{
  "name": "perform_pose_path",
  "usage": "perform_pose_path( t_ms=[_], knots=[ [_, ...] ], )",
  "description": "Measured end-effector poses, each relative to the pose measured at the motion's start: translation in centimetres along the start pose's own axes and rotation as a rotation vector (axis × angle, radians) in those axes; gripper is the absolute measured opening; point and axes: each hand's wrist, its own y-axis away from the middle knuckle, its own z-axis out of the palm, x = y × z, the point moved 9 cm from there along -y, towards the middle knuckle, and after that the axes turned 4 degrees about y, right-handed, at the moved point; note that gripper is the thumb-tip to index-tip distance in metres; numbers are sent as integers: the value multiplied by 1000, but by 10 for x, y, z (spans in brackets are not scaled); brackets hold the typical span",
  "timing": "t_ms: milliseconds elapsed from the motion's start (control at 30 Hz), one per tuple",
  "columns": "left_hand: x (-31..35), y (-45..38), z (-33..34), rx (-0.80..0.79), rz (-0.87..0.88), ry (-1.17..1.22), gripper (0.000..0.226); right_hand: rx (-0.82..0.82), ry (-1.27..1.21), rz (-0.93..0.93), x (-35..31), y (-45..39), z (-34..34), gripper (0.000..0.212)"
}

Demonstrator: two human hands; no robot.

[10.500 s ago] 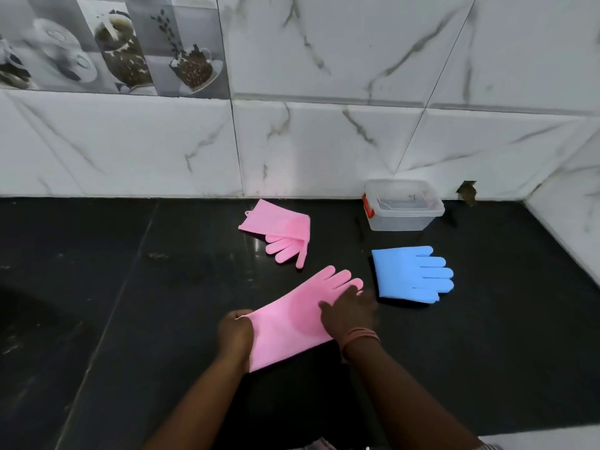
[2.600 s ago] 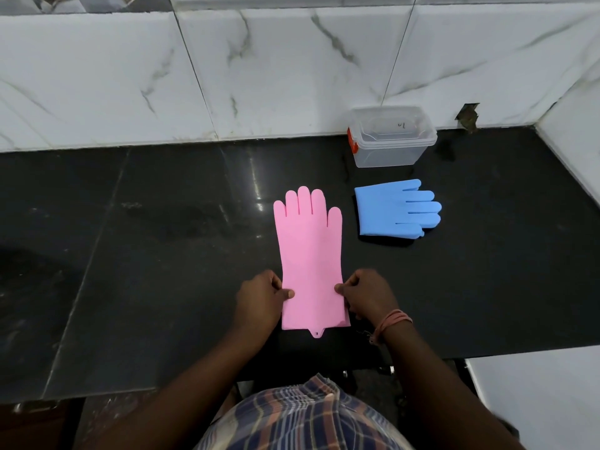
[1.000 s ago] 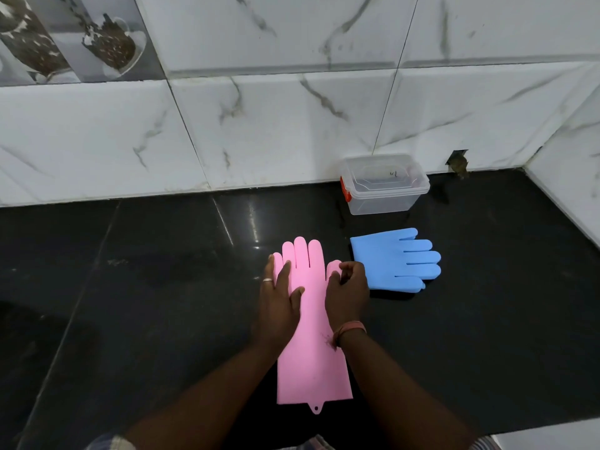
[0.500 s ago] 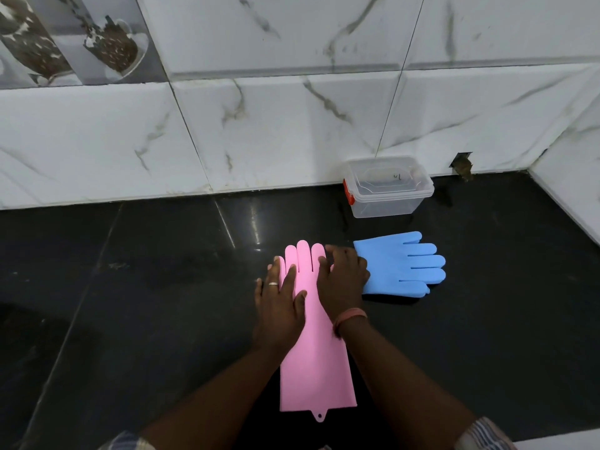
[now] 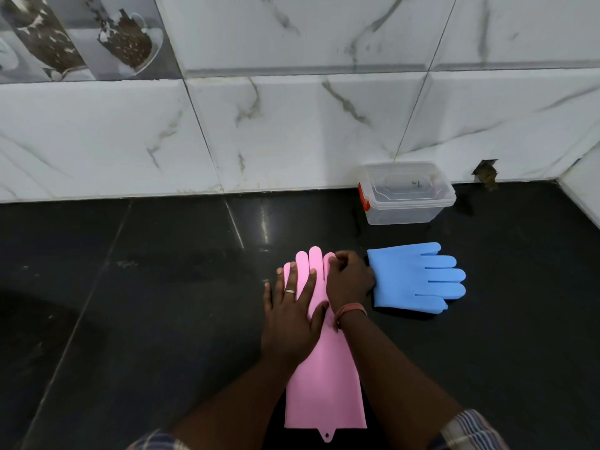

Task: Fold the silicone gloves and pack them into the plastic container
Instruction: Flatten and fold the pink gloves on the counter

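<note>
**A:** From the head camera, where are the gloves?

**B:** A pink silicone glove (image 5: 324, 378) lies flat on the black stone counter (image 5: 146, 303), fingers pointing toward the wall, cuff nearest the person, with a small hanging tab at the cuff's edge. Whether it is one glove or two stacked, I cannot tell. Just to its right is a blue silicone glove (image 5: 418, 277), fingers pointing right and its cuff end folded under or hidden; it looks doubled, though I cannot be sure.

**A:** And the hands?

**B:** The left hand (image 5: 292, 316) rests palm down on the left side of the pink glove, fingers spread and stretched flat, gripping nothing. A ring (image 5: 290, 291) sits on one finger. The right hand (image 5: 349, 280) is on the glove's upper right, fingers curled loosely inward at the base of the glove's fingers; whether they pinch the silicone I cannot tell. Its outer edge touches the blue glove. An orange wristband (image 5: 352, 308) circles that wrist.

**A:** The container?

**B:** A clear plastic container (image 5: 406, 196) with a red latch (image 5: 363, 198) stands against the marble-tiled wall (image 5: 292, 125), behind the blue glove and apart from it. Its clear lid looks to be on. No glove is inside.
</note>
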Motion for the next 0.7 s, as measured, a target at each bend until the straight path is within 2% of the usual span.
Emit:
perform_pose_path(
  t_ms=[133,233,333,433,500,600,700],
  knots=[
    [-1,0,2,-29,-18,8,72,61,134,-143,-27,-3,-9,19],
    [-1,-1,2,-39,-25,15,73,-69,253,-238,-45,-6,9,33],
    [-2,0,2,-35,-31,38,73,-156,209,-181,-36,-17,26,7],
    [-3,0,3,-20,-25,45,75,-122,76,-77,-23,-21,24,18],
    [-4,0,3,-21,-29,38,76,-106,85,-73,-23,-19,23,18],
    [-3,1,1,2,-27,64,76,-97,158,-175,-35,-15,21,1],
    [-2,3,-7,79,-34,160,74,-86,216,-387,-61,-7,19,24]
  ],
)
